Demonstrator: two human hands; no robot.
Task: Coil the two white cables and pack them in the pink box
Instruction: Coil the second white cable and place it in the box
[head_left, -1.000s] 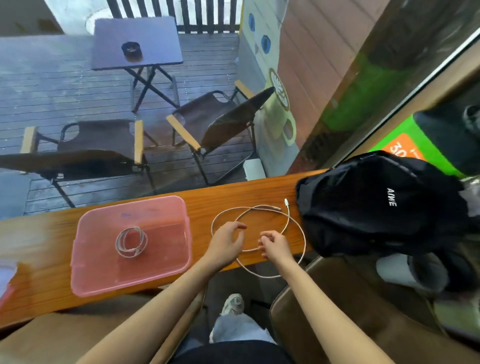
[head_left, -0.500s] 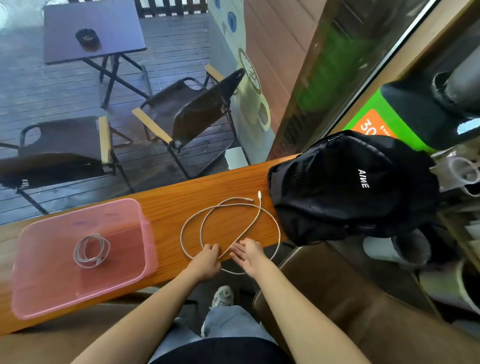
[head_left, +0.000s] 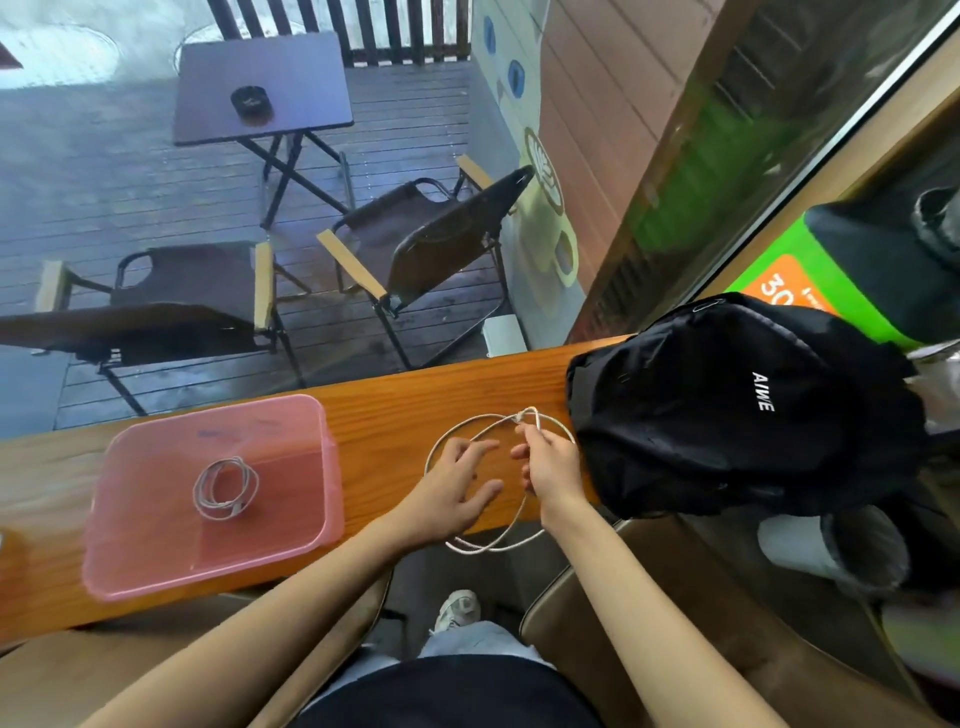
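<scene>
A pink translucent box (head_left: 322, 467) stands on the wooden counter (head_left: 384, 410) at the left. One white cable (head_left: 226, 488) lies coiled on its floor. The second white cable (head_left: 452, 436) lies in loose loops on the counter, its near loop hanging past the front edge. My right hand (head_left: 550, 465) pinches the plug end of this cable at the far side of the loop. My left hand (head_left: 454, 493) rests inside the loop with fingers spread, holding nothing.
A black backpack (head_left: 727, 405) sits on the counter just right of my right hand. Beyond the counter is glass, with folding chairs (head_left: 426, 244) and a small table (head_left: 260, 83) on a deck outside. A brown seat (head_left: 623, 623) is below at the right.
My right hand went from the loop's near side to its far side and took the plug end. My left hand opened and moved up inside the loop. The loop is tighter.
</scene>
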